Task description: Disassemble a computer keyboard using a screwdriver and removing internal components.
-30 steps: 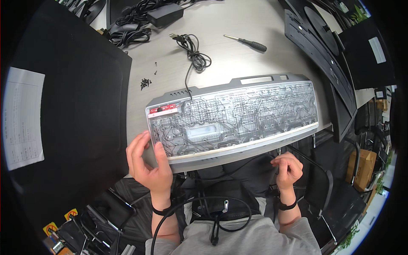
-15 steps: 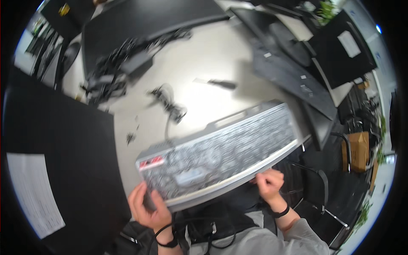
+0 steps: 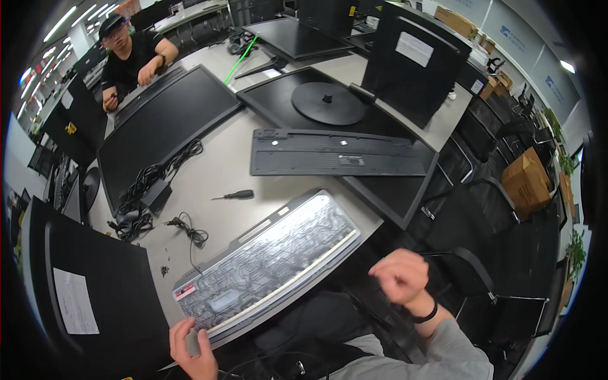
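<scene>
On the near part of the desk lies an opened keyboard (image 3: 272,256), slanting up to the right. A clear film with dark circuit traces covers it, and a red-and-white label sits at its left end. My left hand (image 3: 192,351) is at its near left corner, thumb and fingers apart; whether they touch the edge I cannot tell. Off the keyboard's right end, beyond the desk edge, my right hand (image 3: 403,278) hangs in the air, its fingers curled with nothing seen in them. Past the keyboard lies a black-handled screwdriver (image 3: 239,194). The keyboard's black back panel (image 3: 339,155) lies farther right.
Flat-lying monitors (image 3: 171,126) cover the far desk, one with a round stand base (image 3: 327,103). A power adapter (image 3: 156,196) and coiled cables lie left, near small loose screws (image 3: 164,271). Black computer cases (image 3: 95,278) flank the desk. A co-worker (image 3: 130,57) sits far left.
The keyboard was held up by its near edge and now lies on the desk. My right hand has come away to the right. The view has tipped up, showing the co-worker.
</scene>
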